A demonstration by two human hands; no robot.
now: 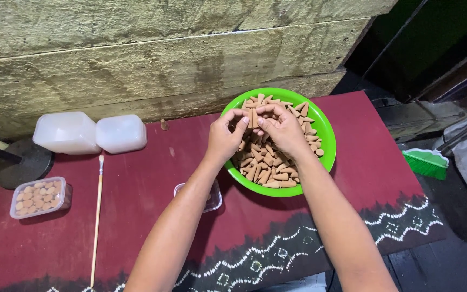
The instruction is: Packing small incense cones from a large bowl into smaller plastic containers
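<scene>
A bright green bowl (325, 135) sits on a dark red cloth and holds several tan cone-shaped pieces (268, 165). Over the bowl, my left hand (225, 135) and my right hand (285, 127) meet, and both pinch a small bundle of cones (252, 116) held upright between the fingertips. A small clear plastic tub (214, 199) lies under my left forearm, mostly hidden.
Two white translucent lidded boxes (67, 132) (121, 133) stand by the rough wall. A clear tub of tan pieces (38, 197) and a long thin brush (97, 216) lie at the left. A single cone (164, 125) stands near the wall. A green broom head (427, 162) lies right, off the cloth.
</scene>
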